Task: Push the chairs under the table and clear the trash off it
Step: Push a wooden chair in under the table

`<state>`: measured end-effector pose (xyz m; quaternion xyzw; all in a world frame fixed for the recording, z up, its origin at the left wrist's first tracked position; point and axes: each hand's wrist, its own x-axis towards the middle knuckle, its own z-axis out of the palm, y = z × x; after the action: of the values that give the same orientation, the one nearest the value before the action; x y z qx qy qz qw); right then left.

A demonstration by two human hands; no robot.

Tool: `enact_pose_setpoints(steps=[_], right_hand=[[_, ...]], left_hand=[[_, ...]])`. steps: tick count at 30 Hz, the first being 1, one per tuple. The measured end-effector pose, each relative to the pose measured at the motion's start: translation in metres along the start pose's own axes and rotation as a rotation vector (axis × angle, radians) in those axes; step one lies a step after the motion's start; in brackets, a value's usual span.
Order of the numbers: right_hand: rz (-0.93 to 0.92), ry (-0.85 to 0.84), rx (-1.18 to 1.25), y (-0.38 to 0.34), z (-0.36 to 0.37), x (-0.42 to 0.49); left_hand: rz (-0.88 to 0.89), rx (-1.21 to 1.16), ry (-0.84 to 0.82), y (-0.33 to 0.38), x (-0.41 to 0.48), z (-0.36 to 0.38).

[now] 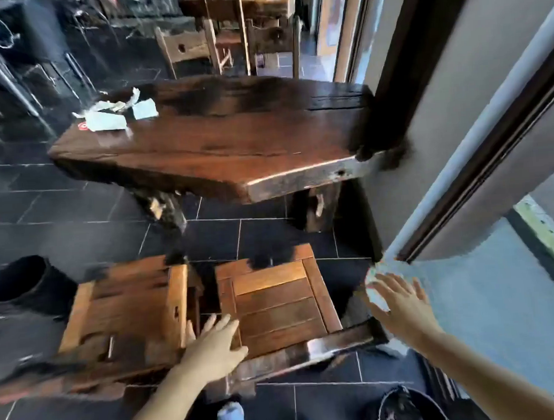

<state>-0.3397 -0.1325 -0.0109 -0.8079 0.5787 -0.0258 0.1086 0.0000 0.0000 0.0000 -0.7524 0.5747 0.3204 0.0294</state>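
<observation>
Chair [275,304] sits clear of the worktop [201,156]; left hand [212,347] and right hand [401,303] are spread, gripping nothing. Best to grip its backrest [329,343] evenly and push straight under.

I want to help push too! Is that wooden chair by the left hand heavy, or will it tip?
Probably heavy: the chair is built of thick wooden slats. It should slide, not roll, since the tiled floor looks smooth, though it may scrape. Tipping seems unlikely; its seat looks wide.
</observation>
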Motion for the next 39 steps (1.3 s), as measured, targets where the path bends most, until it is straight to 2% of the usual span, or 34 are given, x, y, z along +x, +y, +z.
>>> enact_pose_setpoints(steps=[2, 4, 7, 8, 12, 19, 22, 26, 30, 33, 35, 39], right_hand=[[0.041, -0.045, -0.011, 0.018, 0.012, -0.013], [0.071, -0.149, 0.073, 0.031, 0.039, -0.028], [0.172, -0.086, 0.193, 0.022, 0.063, -0.033], [0.218, -0.048, 0.2, 0.015, 0.064, -0.034], [0.241, -0.013, 0.169, 0.012, 0.066, -0.029], [0.241, -0.022, 0.22, 0.011, 0.067, -0.011], [0.239, -0.026, 0.21, 0.008, 0.063, 0.017], [0.246, -0.111, 0.239, 0.001, 0.053, 0.066], [0.305, -0.312, 0.229, -0.01, 0.039, 0.14], [0.337, -0.452, 0.09, -0.026, 0.034, 0.191], [0.329, -0.373, 0.093, -0.038, 0.042, 0.2], [0.279, -0.07, 0.198, -0.059, 0.056, 0.198]], left_hand=[[-0.077, -0.037, 0.018, -0.007, -0.014, 0.025], [-0.082, -0.123, 0.182, -0.025, -0.027, 0.065], [-0.097, -0.179, 0.466, -0.025, -0.024, 0.093], [-0.128, -0.165, 0.509, -0.019, -0.023, 0.091], [-0.286, -0.164, 0.564, -0.003, -0.011, 0.087], [-0.293, -0.12, 0.661, -0.004, 0.009, 0.079], [-0.297, -0.095, 0.629, -0.007, 0.031, 0.064], [-0.277, -0.078, 0.548, -0.016, 0.074, 0.033], [-0.32, -0.067, 0.522, -0.02, 0.117, -0.002], [-0.299, 0.007, 0.491, -0.031, 0.146, -0.025], [-0.276, 0.048, 0.479, -0.045, 0.161, -0.039], [-0.182, 0.116, 0.446, -0.069, 0.186, -0.064]])
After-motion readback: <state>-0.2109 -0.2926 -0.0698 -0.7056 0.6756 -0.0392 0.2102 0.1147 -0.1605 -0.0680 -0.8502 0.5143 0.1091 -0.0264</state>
